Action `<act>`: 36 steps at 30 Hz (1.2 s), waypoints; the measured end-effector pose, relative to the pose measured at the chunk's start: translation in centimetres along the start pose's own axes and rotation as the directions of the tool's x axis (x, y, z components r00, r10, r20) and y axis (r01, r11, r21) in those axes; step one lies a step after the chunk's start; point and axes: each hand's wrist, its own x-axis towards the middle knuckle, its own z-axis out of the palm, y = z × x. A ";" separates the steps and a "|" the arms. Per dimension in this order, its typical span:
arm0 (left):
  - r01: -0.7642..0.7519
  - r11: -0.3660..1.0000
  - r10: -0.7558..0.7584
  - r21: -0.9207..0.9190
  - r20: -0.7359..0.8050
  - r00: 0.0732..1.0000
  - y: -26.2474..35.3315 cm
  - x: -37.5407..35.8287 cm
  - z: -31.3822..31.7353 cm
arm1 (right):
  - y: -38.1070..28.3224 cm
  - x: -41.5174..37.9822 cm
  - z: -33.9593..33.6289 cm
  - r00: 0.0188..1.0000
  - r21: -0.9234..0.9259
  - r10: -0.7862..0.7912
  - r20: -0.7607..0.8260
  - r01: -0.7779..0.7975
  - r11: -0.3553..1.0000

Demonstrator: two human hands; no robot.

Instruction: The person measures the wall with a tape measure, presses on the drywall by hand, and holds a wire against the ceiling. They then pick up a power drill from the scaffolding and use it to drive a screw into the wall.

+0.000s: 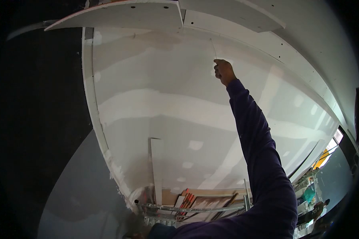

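Observation:
My right hand [224, 71] is raised high in front of a plastered board wall [167, 79], at the end of an outstretched arm in a dark purple sleeve [253, 131]. Its fingers are closed round the lower end of a thin, pale, wire-like thing [214, 48]. That thing points up toward the top of the wall; its exact kind is too fine to make out. Smooth filler bands and patches show across the grey wall. I cannot see my left hand.
Overhead, a board panel [119, 16] with dark screw holes juts out. A narrow upright board [156, 167] leans on the wall. Below are a metal bar [187, 208] and stacked boards. A person [317, 211] is at the lower right.

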 end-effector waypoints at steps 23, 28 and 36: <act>-0.195 0.973 0.202 0.121 -0.048 0.978 -7.8 -8.6 9.2 | -3.5 -24.0 0.3 0.989 -0.177 -0.148 -0.011 0.144 0.974; -0.456 0.865 0.498 0.207 -0.254 0.829 -0.6 -2.2 5.1 | 7.2 -33.4 -3.9 0.942 -0.599 -0.020 0.336 0.230 0.767; -0.320 0.151 0.603 -0.935 -0.170 0.780 34.4 -11.7 -16.0 | 18.8 -53.4 0.4 0.870 -0.418 0.474 0.135 -0.384 0.823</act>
